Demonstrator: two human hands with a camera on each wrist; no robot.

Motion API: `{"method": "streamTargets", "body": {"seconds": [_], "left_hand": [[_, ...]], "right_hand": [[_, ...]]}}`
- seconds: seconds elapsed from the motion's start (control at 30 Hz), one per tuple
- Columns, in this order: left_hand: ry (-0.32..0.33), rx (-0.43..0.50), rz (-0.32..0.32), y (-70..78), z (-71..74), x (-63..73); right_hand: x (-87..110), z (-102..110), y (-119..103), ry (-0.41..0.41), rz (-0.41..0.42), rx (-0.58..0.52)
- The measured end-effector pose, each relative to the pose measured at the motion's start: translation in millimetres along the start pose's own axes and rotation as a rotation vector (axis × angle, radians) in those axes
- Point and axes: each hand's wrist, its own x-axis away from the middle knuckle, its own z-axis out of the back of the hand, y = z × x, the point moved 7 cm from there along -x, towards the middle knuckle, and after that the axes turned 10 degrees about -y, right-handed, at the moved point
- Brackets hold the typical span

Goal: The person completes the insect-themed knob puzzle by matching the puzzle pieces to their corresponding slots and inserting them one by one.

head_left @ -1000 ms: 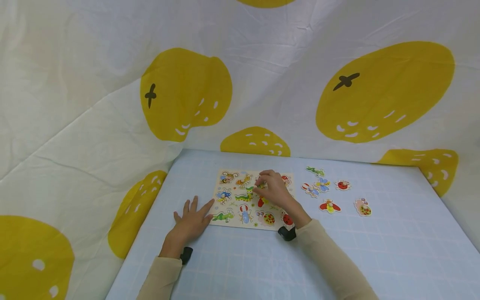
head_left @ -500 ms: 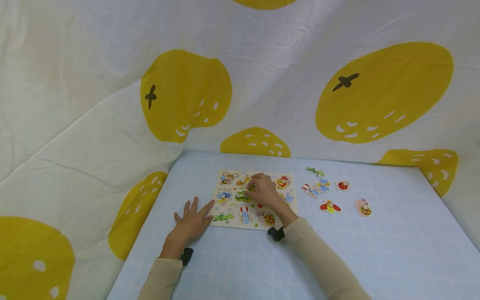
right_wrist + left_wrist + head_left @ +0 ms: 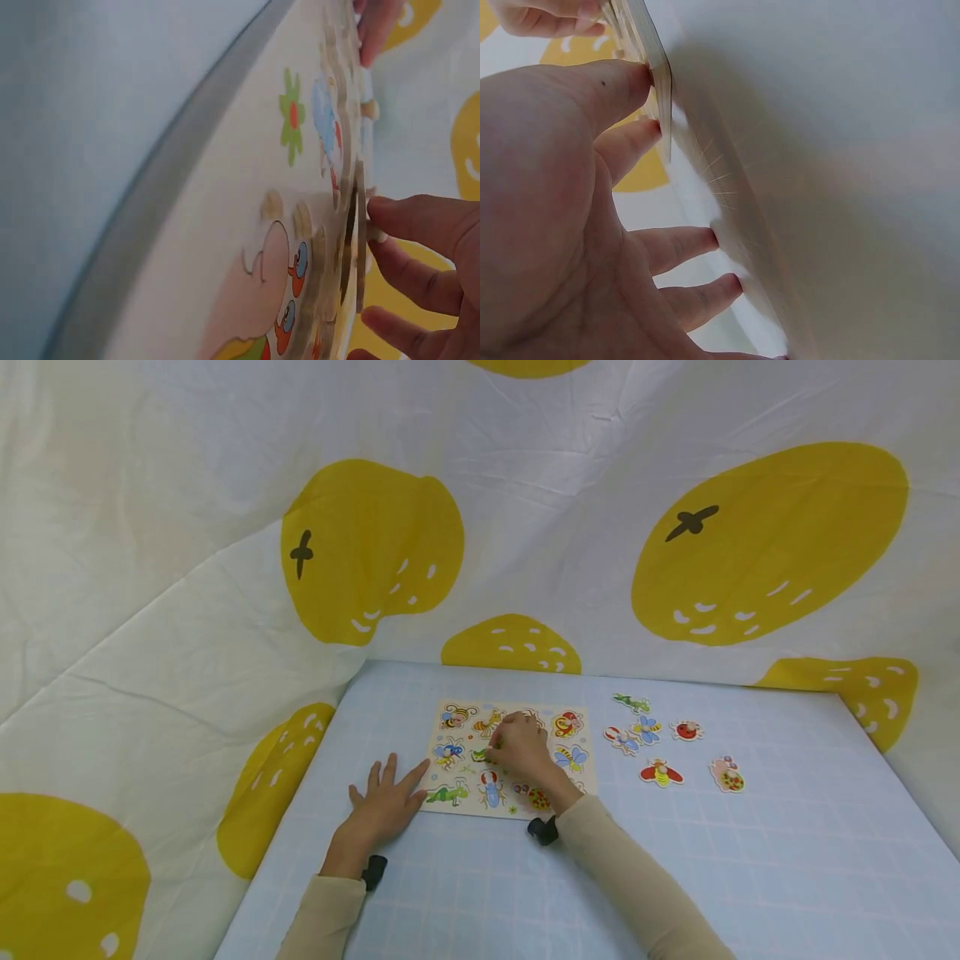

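Note:
My right hand (image 3: 522, 748) pinches the small wooden knob (image 3: 377, 235) of a flat puzzle piece (image 3: 361, 259). Green shows at its fingertips in the head view, where a caterpillar appeared moments ago. The piece stands edge-on, just over the middle of a cream wooden peg puzzle board (image 3: 462, 778) with insect pictures. Most of the piece is hidden by my hand. My left hand (image 3: 380, 807) lies spread at the board's left edge. In the left wrist view its thumb and forefinger touch the board (image 3: 658, 56), while other fingertips rest on the table.
Right of the board lie loose knobbed pieces: a green grasshopper (image 3: 632, 702), a stag beetle (image 3: 621, 740), a blue-winged bee (image 3: 646, 729), a ladybird (image 3: 686, 731), a red-winged insect (image 3: 661, 773) and a snail (image 3: 727, 774). Patterned cloth (image 3: 540, 527) rises behind the pale blue table (image 3: 465, 885).
My right hand has moved left and slightly down over the board, carrying the green caterpillar piece to the board's middle. My left hand stays in place.

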Motion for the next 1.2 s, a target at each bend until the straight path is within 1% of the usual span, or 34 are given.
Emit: {"method": "streamTargets", "body": {"seconds": [0.1, 0.43, 0.73, 0.87, 1.0, 1.1, 1.2], "left_hand": [[0.002, 0.0, -0.003, 0.1, 0.1, 0.3], [0.008, -0.011, -0.005, -0.1, 0.2, -0.6], [0.001, -0.008, 0.001, 0.1, -0.5, -0.2], [-0.004, -0.006, 0.004, -0.3, -1.0, -0.1], [-0.008, -0.012, 0.006, -0.9, -1.6, -0.4], [-0.005, -0.016, 0.004, -1.0, -1.1, -0.3], [-0.002, -0.018, -0.002, -0.9, -0.5, -0.1]], "right_hand": [[-1.5, -3.0, -1.3, -0.006, 0.006, 0.043], [1.9, -3.0, -8.7, -0.025, 0.014, 0.085], [3.0, -4.1, -10.2, -0.036, 0.014, 0.099], [4.1, -2.0, -10.6, -0.064, 0.023, 0.087], [7.4, 5.1, -12.1, -0.074, 0.059, 0.059], [12.2, 16.0, -16.0, -0.043, 0.108, 0.078], [20.0, 30.3, -20.6, 0.006, 0.168, 0.093]]}}
